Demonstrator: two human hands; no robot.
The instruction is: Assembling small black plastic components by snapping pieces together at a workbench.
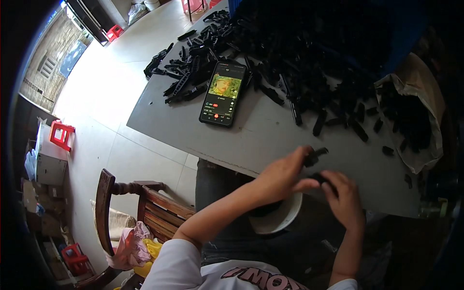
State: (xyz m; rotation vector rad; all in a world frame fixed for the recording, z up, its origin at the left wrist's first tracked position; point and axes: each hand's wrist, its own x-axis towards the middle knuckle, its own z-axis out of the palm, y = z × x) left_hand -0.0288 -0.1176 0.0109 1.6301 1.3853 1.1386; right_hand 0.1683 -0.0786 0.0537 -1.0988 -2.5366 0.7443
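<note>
Above the near edge of the grey table, my left hand (285, 174) is closed on a small black plastic part (316, 155) pinched at its fingertips. Close beside it, my right hand (344, 195) has its fingers bent together round another dark piece (318, 178), partly hidden and a little blurred. Below the hands, a white tub (290, 220) sits at my lap with dark contents, half covered by my left forearm. Many loose black plastic parts (275, 94) are heaped over the far side of the table.
A phone (223, 94) with its screen lit lies on the grey table (179, 128). An open sack (425, 101) of black parts stands at the right. To my left are a wooden chair (166, 205) draped with cloth and a red stool (62, 135).
</note>
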